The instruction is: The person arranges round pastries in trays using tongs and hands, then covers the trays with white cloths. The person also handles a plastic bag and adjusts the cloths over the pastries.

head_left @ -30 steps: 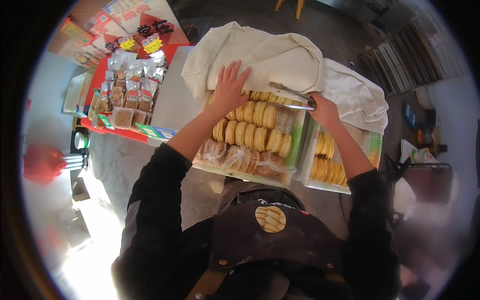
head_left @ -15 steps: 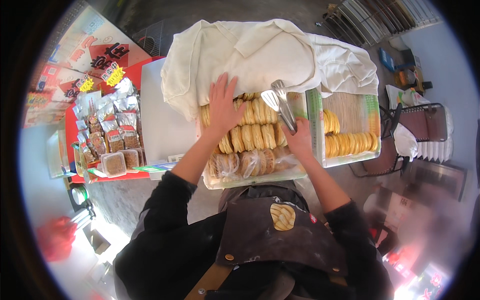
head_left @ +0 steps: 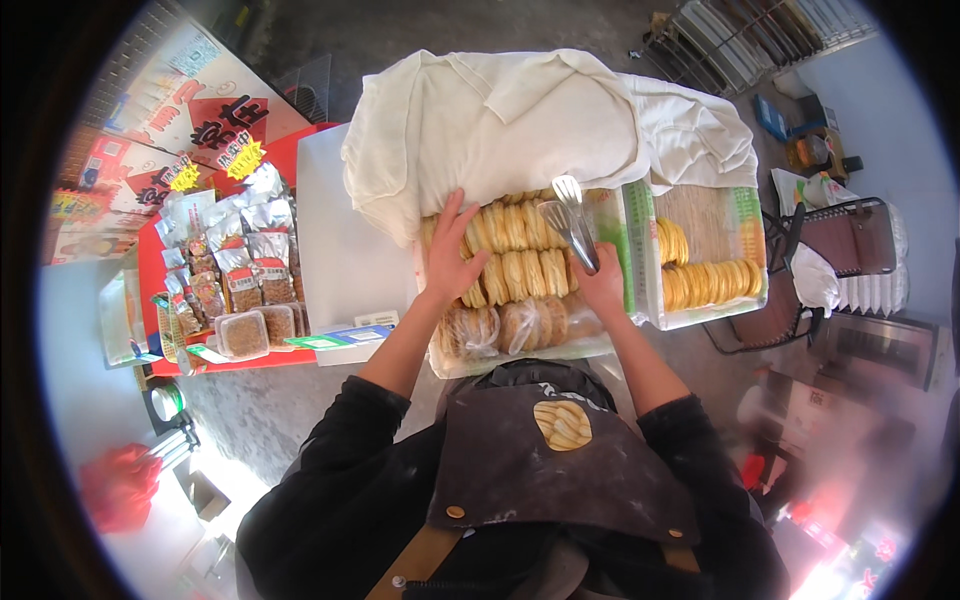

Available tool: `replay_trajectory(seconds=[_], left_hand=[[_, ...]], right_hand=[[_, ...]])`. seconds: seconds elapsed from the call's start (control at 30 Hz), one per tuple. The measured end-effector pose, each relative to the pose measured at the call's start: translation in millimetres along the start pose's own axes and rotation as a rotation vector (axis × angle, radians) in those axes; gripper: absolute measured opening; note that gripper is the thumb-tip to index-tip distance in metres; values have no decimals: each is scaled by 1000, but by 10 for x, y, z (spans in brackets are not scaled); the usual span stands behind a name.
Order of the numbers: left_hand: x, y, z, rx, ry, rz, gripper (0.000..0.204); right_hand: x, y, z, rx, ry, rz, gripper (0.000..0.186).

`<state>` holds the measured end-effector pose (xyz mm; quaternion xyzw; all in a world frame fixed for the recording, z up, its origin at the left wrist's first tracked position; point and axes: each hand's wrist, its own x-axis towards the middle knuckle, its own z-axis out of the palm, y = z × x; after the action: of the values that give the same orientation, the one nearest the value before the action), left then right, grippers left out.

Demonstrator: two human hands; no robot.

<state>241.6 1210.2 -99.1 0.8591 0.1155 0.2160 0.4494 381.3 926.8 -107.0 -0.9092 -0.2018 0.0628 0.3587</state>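
Note:
My right hand [head_left: 602,282] is wrapped round the handle end of metal tongs [head_left: 572,228], whose two heads point away from me and stand apart. Nothing shows between them. With its fingers spread, my left hand [head_left: 455,262] rests over the left end of the pastry rows in the near box, its fingertips by the cloth's edge. Round, layered golden pastries [head_left: 522,275] stand on edge in rows there. Plastic bags of browner round pastries [head_left: 510,326] lie along the front of the box. A cream cloth [head_left: 500,120] covers the far part.
A second box [head_left: 716,312] on the right holds more flat pastries [head_left: 708,286]. Left of the boxes is a white surface [head_left: 345,250], then a red-covered table [head_left: 150,260] with packaged snacks [head_left: 245,280]. A folding chair [head_left: 850,240] stands at the right, and a rack [head_left: 730,45] at the far right.
My left hand has drawn back from the cloth toward me, down over the pastries. The tongs have turned in my right hand, and their heads now sit differently. The whole view has shifted slightly.

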Motion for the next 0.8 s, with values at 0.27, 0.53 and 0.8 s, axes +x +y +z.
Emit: replay_trajectory(seconds=[0.27, 0.53, 0.8], left_hand=[[73, 129, -68, 99, 60, -6, 72], [776, 604, 65, 395, 108, 188, 77], [1808, 798, 612, 466, -27, -89, 95]], right_hand=[[-59, -65, -179, 147, 171, 11, 47], [940, -249, -531, 315, 275, 182, 54], [1900, -753, -542, 429, 70, 64, 49]])
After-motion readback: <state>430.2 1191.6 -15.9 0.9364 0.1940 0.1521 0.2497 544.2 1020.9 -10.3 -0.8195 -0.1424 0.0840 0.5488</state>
